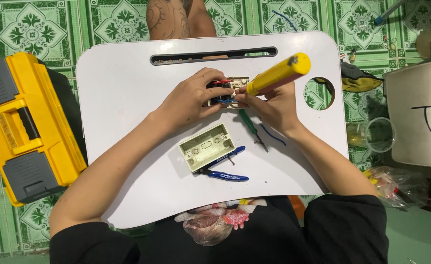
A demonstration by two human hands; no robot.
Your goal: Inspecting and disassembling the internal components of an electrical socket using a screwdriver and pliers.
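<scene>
My left hand [191, 100] grips a cream switch plate [235, 84] with red and blue wires, holding it on the white lap table [122, 83]. My right hand [274, 107] holds a yellow-handled screwdriver [279, 73], its tip end pointed into the plate beside the left fingers. Below the hands lie a pale green wall box [206, 146], blue-handled cutters [225, 168], a small green screwdriver [250, 127] and a short piece of blue wire [273, 134].
A yellow and grey toolbox [22, 127] stands on the green tiled floor at the left. A clear plastic cup [379, 134], a cream bag [420, 112] and a plastic packet [391, 181] sit at the right. Someone's leg [176, 18] shows beyond the table.
</scene>
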